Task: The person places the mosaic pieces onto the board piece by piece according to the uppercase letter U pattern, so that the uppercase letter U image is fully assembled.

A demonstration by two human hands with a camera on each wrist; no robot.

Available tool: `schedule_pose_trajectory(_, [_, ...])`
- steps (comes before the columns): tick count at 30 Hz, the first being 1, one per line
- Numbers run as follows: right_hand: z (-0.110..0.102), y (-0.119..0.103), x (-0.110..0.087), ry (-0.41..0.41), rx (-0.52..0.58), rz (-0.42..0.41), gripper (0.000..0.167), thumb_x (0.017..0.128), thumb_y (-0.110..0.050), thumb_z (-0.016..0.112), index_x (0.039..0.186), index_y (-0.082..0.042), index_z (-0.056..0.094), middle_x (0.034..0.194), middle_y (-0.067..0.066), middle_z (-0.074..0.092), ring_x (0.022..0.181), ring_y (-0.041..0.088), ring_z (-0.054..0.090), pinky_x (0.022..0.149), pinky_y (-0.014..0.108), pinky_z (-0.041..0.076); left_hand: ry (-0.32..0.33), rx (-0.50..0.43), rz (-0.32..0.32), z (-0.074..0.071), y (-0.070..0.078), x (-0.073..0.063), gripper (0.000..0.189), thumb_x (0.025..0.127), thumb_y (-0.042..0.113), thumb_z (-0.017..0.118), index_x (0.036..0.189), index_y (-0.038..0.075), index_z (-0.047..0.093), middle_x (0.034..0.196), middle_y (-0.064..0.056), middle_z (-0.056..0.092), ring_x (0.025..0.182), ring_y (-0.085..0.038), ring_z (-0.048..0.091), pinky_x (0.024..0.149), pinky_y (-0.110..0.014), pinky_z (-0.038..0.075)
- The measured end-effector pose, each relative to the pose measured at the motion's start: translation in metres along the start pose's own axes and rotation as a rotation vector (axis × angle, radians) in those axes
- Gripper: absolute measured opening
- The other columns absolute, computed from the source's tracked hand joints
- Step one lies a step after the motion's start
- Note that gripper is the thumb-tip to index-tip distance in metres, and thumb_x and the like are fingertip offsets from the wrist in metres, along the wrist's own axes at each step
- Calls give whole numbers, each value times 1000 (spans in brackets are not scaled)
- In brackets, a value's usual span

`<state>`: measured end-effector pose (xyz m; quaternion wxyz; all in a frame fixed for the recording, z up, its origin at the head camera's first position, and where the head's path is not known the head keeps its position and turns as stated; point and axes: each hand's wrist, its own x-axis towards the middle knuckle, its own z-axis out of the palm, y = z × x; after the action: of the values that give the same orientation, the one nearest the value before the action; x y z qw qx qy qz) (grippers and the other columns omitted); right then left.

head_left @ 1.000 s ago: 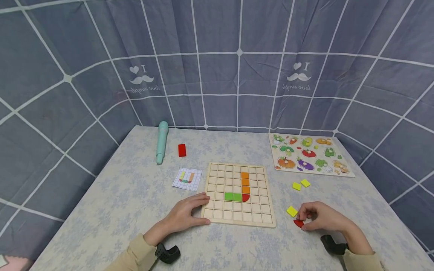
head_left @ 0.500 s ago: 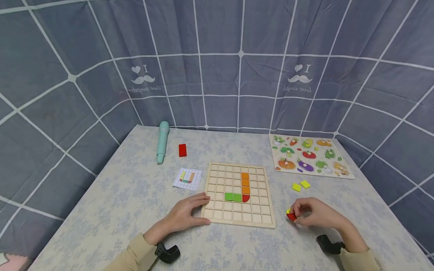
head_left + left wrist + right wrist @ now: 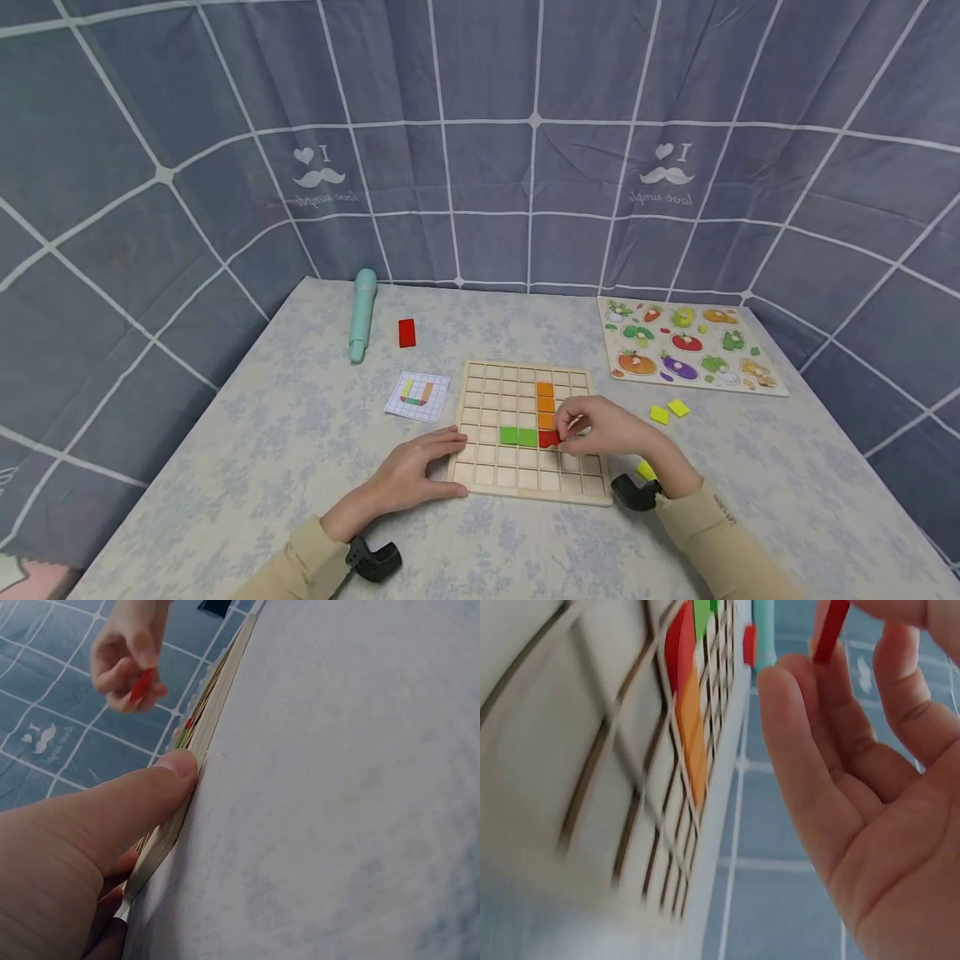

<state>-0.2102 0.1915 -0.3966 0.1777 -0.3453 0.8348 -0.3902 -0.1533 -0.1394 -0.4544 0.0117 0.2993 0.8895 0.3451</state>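
A wooden grid board (image 3: 486,475) lies at the middle of the table. My left hand (image 3: 411,468) rests against its left side with fingers fairly straight, thumb on the edge in the left wrist view. Above the board, my right hand (image 3: 603,427) pinches a small red tile (image 3: 141,686) between thumb and fingertips; the right wrist view shows it edge-on, raised off the grid. Two green tiles (image 3: 518,436) sit side by side in the grid. A red quarter-round tile (image 3: 679,646) and a column of orange tiles (image 3: 545,403) adjoin them, the red one partly covered in the head view.
A pattern card (image 3: 417,397) lies left of the board. Behind it are a red block (image 3: 407,333) and a teal microphone-shaped toy (image 3: 362,315). Yellow tiles (image 3: 659,415) lie to the right, one (image 3: 646,470) near my right wrist. A vegetable puzzle board (image 3: 690,350) lies back right.
My right hand has picked the red tile up beside a yellow tile and carried it left over the board. The left hand has stayed at the board's edge.
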Motion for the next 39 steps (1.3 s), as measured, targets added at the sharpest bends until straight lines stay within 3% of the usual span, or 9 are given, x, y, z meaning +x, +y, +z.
schedule_pose_trajectory(7, [17,-4,37,-50,28,-11,9,83,-4,66,80,-9,59,87,-1,60,80,12,63,68,28,53,-5,-2,-7,1,1,1,67,78,50,72,130,10,58,137,-5,51,131,-20,40,103,-43,38])
schedule_pose_trajectory(14, [28,-4,55,-92,-21,12,6,83,-6,65,81,-9,61,84,-2,60,71,10,59,61,27,50,-6,8,1,2,1,1,67,78,50,71,130,10,58,136,-5,51,131,-20,40,103,-42,39])
schedule_pose_trajectory(26, [41,-10,75,-82,-145,-42,10,82,-13,71,85,-14,61,80,-7,58,69,8,53,64,25,47,-6,38,10,0,3,2,66,79,49,71,129,9,59,136,-5,51,130,-20,41,102,-42,39])
schedule_pose_trajectory(39, [49,-9,82,-52,-187,-79,12,83,-18,74,89,-14,64,80,-7,57,68,7,50,63,24,46,-6,40,1,-1,2,1,65,79,48,71,128,8,59,136,-5,51,130,-20,41,102,-42,39])
